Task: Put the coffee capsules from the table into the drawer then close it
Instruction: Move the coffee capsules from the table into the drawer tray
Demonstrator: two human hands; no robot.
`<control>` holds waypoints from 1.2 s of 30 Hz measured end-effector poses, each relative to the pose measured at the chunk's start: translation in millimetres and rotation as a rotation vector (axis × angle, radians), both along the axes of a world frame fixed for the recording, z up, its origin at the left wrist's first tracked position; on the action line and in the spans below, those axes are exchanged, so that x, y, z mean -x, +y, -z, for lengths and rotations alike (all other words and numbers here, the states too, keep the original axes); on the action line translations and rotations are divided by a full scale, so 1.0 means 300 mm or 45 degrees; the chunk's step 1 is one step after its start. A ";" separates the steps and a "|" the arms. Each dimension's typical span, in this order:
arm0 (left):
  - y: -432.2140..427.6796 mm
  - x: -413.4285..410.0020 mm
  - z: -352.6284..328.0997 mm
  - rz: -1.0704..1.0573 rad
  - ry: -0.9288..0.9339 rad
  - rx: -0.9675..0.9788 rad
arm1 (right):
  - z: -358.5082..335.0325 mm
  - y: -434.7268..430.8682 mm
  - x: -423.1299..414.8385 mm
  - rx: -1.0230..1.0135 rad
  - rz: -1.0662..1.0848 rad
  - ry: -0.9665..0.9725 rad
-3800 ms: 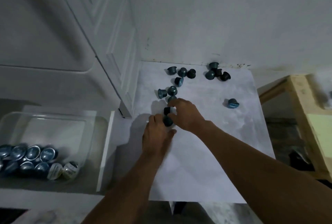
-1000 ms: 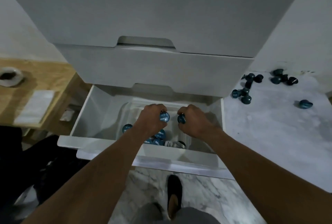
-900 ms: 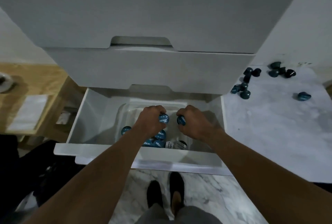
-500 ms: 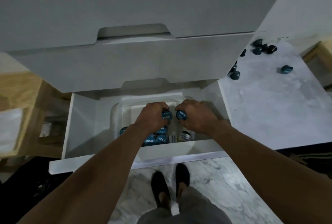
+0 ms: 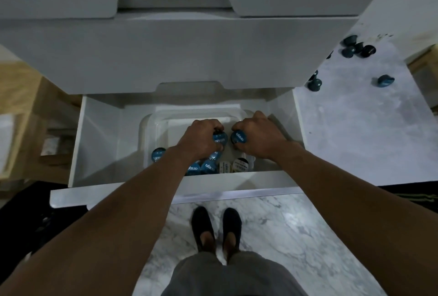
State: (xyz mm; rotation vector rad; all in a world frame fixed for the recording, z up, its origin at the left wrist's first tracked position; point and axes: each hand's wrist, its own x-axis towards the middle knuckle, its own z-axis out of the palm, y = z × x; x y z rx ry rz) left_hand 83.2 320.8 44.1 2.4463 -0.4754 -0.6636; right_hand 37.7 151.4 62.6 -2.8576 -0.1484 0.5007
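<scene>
The white bottom drawer (image 5: 99, 144) stands pulled out below me. Inside it sits a clear plastic tub (image 5: 151, 125) with several blue capsules (image 5: 158, 154) and two pale ones at its near end. My left hand (image 5: 201, 138) hangs over the tub, closed on a blue coffee capsule (image 5: 219, 139). Just to its right, my right hand (image 5: 258, 135) grips another blue capsule (image 5: 239, 137). Several dark capsules (image 5: 358, 49) lie on the marble table (image 5: 355, 129) at the upper right, one blue capsule (image 5: 385, 81) lying apart from them.
Above the open drawer, a second drawer front (image 5: 166, 53) juts out over its back part. A wooden shelf unit (image 5: 28, 110) stands to the left. My two feet (image 5: 215, 227) are on the marble floor close to the drawer front.
Both hands carried capsules from the table to the drawer. Over the last second they have sunk slightly into the tub, still holding the capsules, and my view has tilted further down.
</scene>
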 end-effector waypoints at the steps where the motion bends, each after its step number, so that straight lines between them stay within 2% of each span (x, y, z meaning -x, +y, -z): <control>1: 0.000 0.000 0.002 0.003 0.004 -0.002 | 0.001 -0.002 0.000 -0.011 0.002 0.007; 8: 0.010 -0.008 -0.006 0.051 0.051 -0.029 | -0.002 -0.007 0.000 -0.037 -0.001 0.020; 15: -0.003 -0.027 -0.012 -0.024 0.042 -0.022 | -0.008 -0.005 -0.004 -0.091 0.072 0.038; 25: -0.010 -0.013 -0.033 0.171 0.034 -0.119 | -0.053 -0.002 0.009 -0.034 0.052 0.080; 36: -0.018 0.016 -0.036 0.239 0.026 -0.186 | -0.094 0.012 0.048 -0.013 -0.005 0.104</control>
